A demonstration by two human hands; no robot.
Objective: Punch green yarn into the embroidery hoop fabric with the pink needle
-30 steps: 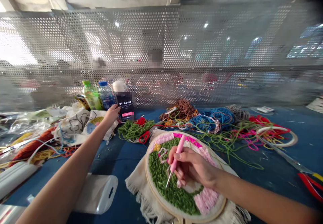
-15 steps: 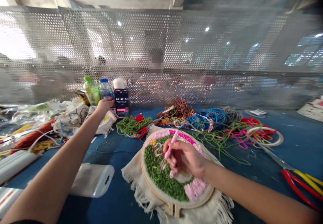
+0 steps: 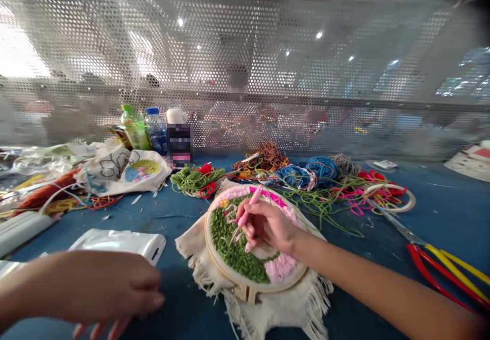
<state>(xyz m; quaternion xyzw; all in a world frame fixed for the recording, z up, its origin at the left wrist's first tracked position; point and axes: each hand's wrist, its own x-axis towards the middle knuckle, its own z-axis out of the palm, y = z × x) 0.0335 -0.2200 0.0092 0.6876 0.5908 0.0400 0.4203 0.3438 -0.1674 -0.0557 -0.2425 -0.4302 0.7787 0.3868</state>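
across a blue desk (image 3: 451, 212), seen through my remote head camera, my left hand (image 3: 107, 284) is at the far left, empty, with its fingers loosely curled, just in front of a clear plastic sleeve (image 3: 118, 243). beyond it lie a printed cloth bag (image 3: 122, 171), a green-capped bottle (image 3: 133, 128), a water bottle (image 3: 156, 130) and a black phone (image 3: 178, 146) with a pixelated screen. my left hand has pulled back from that phone and no longer touches it.

a hank of green yarn (image 3: 193, 180) sits just behind the centre. there, a wooden embroidery hoop (image 3: 205, 233) rests on a fringed cream cloth (image 3: 191, 240), filled with green loops (image 3: 229, 243) and pink loops (image 3: 281, 267). my right hand (image 3: 268, 226) pinches a pink punch needle (image 3: 248, 206) like a pen, its metal tip at the green loops. a steady grip low on the handle and short, closely packed stitches should suit this work best.

further right are blue yarn (image 3: 302, 174) and scissors with red and yellow handles (image 3: 440, 273).
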